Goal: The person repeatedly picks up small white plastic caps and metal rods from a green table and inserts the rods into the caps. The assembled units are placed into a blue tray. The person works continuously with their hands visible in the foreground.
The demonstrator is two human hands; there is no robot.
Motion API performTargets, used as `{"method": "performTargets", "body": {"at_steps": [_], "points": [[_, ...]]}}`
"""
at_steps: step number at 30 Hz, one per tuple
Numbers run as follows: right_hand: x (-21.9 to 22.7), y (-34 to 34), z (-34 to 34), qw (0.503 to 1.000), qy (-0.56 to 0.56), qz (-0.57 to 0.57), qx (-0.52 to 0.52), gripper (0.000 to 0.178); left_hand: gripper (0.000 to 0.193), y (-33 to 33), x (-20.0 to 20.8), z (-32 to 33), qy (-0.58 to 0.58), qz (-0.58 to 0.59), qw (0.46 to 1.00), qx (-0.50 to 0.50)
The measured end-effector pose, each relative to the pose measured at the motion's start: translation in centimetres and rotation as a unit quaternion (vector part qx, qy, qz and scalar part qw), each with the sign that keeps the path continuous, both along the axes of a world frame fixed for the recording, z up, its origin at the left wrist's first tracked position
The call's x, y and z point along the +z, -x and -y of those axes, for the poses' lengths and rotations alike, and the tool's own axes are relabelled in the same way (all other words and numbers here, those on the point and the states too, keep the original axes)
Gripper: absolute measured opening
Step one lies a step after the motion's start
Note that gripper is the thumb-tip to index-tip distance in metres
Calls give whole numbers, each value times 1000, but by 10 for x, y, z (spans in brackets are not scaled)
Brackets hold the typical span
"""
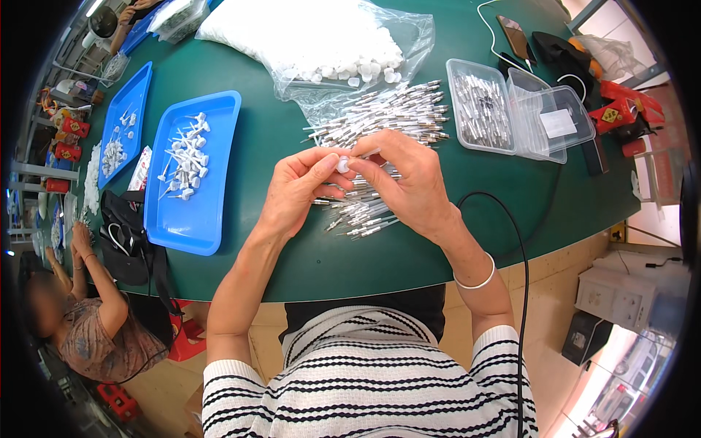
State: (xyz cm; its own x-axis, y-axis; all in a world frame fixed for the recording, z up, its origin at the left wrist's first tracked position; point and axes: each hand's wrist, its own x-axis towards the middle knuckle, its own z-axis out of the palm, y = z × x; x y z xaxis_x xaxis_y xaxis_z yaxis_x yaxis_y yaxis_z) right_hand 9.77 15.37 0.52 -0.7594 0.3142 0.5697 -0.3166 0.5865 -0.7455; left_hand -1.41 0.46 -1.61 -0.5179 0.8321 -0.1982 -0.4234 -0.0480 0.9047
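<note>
Over the table, my left hand (289,193) pinches a small white plastic cap (342,165) between thumb and fingertips. My right hand (410,181) is closed opposite it, thumb and forefinger touching the cap's side. A short pale end of a thin rod (373,152) shows at my right fingers; the rest is hidden. Beneath and beyond both hands lies a loose pile of thin white-and-metal rods (398,109). To the left, a blue tray (186,228) holds several white caps with rod stems (188,157).
A clear bag of white caps (307,36) lies open at the back. Right of the pile stands a clear box (482,139) of rods. Another blue tray (109,157), a black bag (124,237) and a seated person (102,314) are left. A black cable (520,248) hangs over the front edge.
</note>
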Motion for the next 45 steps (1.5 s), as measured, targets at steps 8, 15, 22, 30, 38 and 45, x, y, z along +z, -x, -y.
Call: {"method": "performTargets", "body": {"at_steps": [8, 15, 22, 30, 38, 45], "points": [[-1, 0, 0, 1000, 17, 3, -6, 10, 25, 1, -2, 0, -12, 55, 998, -9], [1, -1, -1, 1000, 3, 10, -9, 10, 26, 1, 1, 0, -10, 45, 999, 1], [1, -1, -1, 1000, -3, 17, -9, 10, 26, 0, 0, 0, -5, 42, 999, -2], [0, -1, 0, 998, 54, 29, -14, 10, 27, 0, -1, -1, -4, 39, 999, -7], [-2, -1, 0, 997, 59, 37, -17, 12, 28, 0, -3, -1, -6, 40, 999, -10], [-5, 0, 1, 997, 66, 36, -19, 13, 27, -1, -3, 0, -1, 55, 998, -8]]}}
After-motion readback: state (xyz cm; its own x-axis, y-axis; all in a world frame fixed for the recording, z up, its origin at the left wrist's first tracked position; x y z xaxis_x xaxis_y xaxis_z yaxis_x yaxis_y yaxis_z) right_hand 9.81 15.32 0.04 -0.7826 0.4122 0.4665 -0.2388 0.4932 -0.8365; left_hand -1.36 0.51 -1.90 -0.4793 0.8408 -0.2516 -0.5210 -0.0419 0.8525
